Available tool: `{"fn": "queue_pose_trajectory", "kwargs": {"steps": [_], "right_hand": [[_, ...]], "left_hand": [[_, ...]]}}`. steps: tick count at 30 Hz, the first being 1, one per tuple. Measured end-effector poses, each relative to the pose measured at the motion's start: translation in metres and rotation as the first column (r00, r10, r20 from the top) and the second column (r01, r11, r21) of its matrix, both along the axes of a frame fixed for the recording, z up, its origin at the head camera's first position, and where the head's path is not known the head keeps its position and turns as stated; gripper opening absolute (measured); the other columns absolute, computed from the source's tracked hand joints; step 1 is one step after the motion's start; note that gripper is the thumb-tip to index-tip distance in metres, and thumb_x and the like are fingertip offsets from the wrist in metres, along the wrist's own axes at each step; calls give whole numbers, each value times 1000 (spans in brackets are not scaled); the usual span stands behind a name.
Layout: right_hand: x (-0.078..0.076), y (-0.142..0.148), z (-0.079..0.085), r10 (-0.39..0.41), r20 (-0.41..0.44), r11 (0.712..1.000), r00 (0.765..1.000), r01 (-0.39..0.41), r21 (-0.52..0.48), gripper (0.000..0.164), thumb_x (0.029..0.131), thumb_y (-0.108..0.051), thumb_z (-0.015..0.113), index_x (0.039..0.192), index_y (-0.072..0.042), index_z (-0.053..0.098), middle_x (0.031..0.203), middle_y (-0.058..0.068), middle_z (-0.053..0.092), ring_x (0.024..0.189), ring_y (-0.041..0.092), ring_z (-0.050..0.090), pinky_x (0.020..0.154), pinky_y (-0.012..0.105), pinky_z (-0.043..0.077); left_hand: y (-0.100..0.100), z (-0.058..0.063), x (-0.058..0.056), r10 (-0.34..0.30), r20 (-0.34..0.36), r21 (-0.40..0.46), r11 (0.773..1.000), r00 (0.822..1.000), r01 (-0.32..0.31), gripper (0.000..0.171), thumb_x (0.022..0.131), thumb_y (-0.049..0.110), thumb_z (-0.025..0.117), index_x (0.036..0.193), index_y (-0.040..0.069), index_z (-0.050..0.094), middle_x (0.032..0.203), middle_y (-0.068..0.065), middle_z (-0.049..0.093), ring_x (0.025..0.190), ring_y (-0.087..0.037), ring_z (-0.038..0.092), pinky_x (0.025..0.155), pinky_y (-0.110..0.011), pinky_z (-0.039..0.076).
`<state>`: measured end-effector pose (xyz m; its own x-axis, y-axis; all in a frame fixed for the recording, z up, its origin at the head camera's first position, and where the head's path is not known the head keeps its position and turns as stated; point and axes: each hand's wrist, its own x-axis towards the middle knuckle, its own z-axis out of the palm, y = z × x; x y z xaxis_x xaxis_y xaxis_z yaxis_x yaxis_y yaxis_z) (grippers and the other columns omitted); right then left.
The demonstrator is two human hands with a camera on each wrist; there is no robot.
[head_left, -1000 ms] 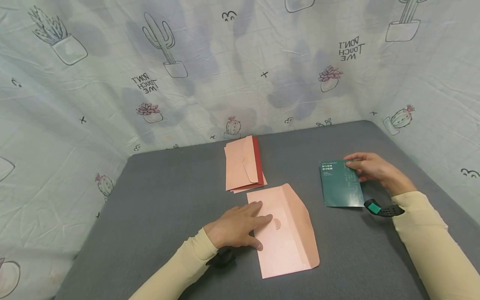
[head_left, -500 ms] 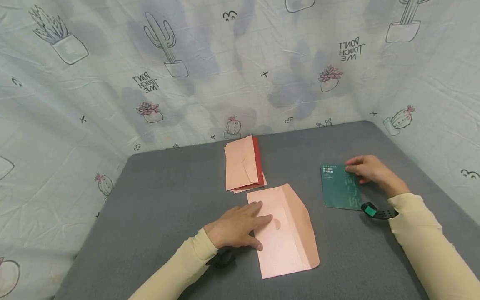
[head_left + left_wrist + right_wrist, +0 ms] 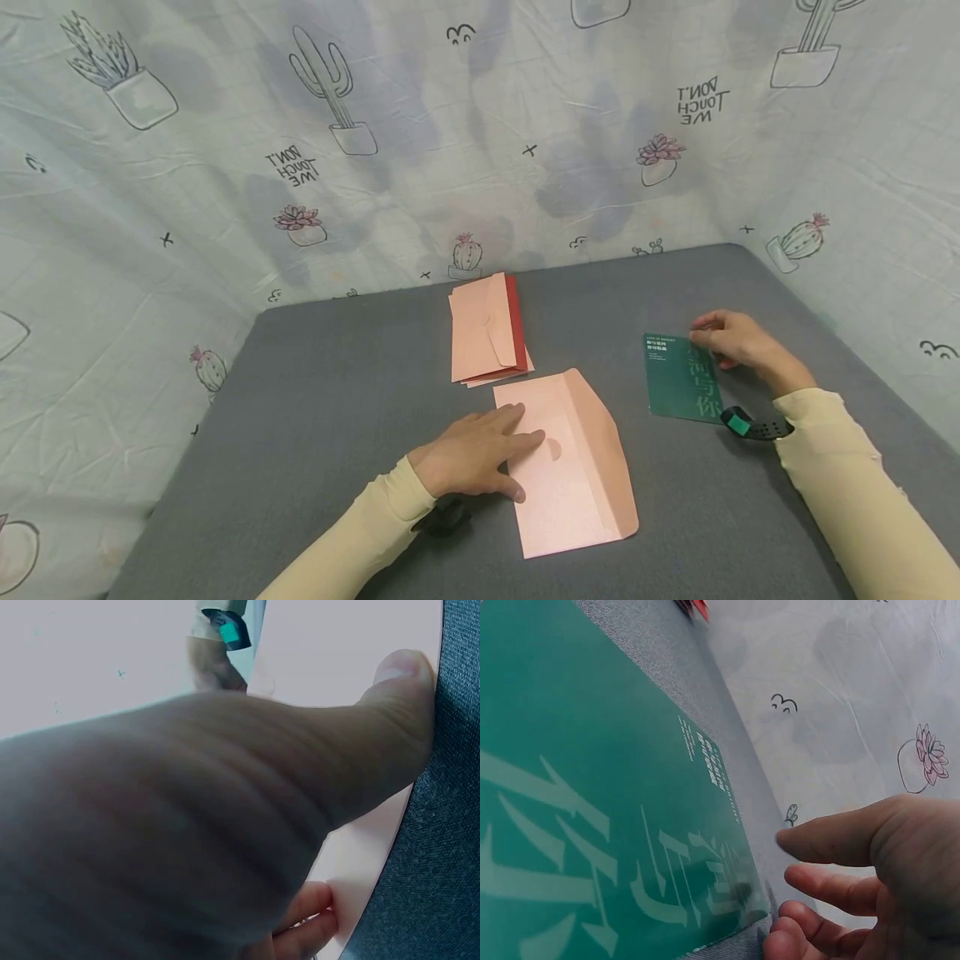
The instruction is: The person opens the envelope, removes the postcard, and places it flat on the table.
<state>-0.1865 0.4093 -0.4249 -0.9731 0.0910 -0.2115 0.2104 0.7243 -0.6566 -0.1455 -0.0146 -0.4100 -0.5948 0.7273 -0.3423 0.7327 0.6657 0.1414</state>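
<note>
Apparently early: envelope point(image 3: 558, 504) opened under spread, ungrasping left grip point(image 3: 472, 454); not yet inside, card point(image 3: 677, 379) at two o'clock by loosely parted, seemingly empty right grip point(image 3: 742, 343).

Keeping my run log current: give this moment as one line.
Left hand: spread on pink envelope; flap: open; right hand: at corner of green card, grip unclear; envelope stack: farther back

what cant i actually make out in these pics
Head: small print on the green card, too small to read.
Head: most of what lies below the top of the stack, covered by it.
Head: the patch of the pink envelope under the left hand, which hides it.
Left wrist: fingers of the right hand, too blurred.
Right wrist: a red thing, cut off by the top edge.
</note>
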Motion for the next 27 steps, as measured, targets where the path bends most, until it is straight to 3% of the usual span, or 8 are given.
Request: {"fn": "queue_pose_trajectory", "kwargs": {"steps": [8,13,27], "right_hand": [[0,-1,-2,-5,11,1000,1000,5,-17,58,106,-35,45,143,9,41,138,37,45,105,38,56,67,30,54],[-1,-2,-4,-11,11,1000,1000,11,-26,58,106,-36,44,143,8,41,139,36,46,103,35,55,65,26,51],[0,-2,-4,-26,8,998,1000,27,-54,59,107,-36,42,145,9,40,137,35,45,99,32,54,67,29,51]], "left_hand": [[-1,-1,-1,-7,-9,5,1000,1000,7,80,85,51,77,155,35,41,167,-6,30,155,-20,28,120,-49,35],[-1,-2,-1,-2,-2,5,1000,1000,2,80,85,51,77,155,36,41,167,-6,29,156,-21,28,121,-50,34],[0,-1,-1,-8,-2,5,1000,1000,8,80,85,50,77,155,34,42,167,-7,30,155,-21,29,120,-49,35]]}}
